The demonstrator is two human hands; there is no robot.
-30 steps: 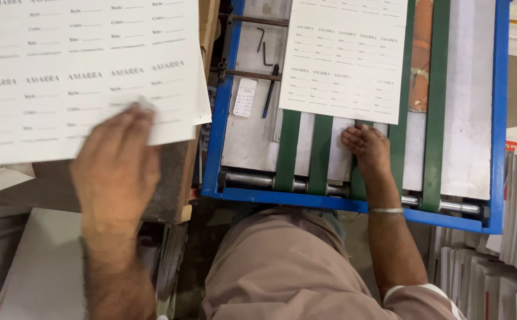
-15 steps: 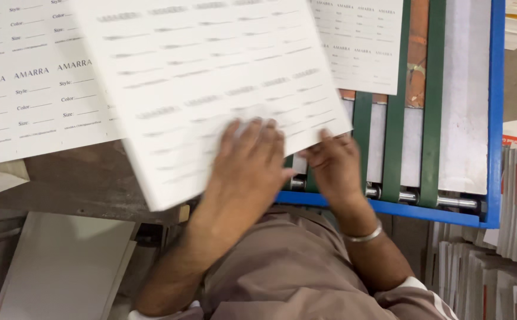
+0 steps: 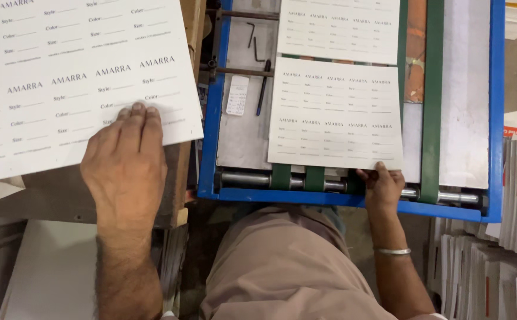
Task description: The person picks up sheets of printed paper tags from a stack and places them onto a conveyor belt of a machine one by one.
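Observation:
My left hand [image 3: 125, 163] lies flat, fingers together, on the near edge of a big stack of white printed sheets [image 3: 63, 83] at the left. My right hand [image 3: 381, 185] touches the near right corner of a single printed sheet [image 3: 335, 115] that lies on the green belts [image 3: 432, 101] of a blue-framed feeder [image 3: 210, 118]. Another printed sheet [image 3: 338, 26] lies further up the belts. A metal bangle sits on my right wrist.
A steel roller [image 3: 246, 178] runs along the feeder's near end. Hex keys and a pen [image 3: 261, 89] rest on the grey plate beside the belts. Stacks of paper [image 3: 507, 237] stand at the right. Blank white board [image 3: 51, 266] lies at the lower left.
My left hand carried a sheet from the stack across to the feeder, then returned to the stack. The sheet now lies on the belts with my right hand at its near corner.

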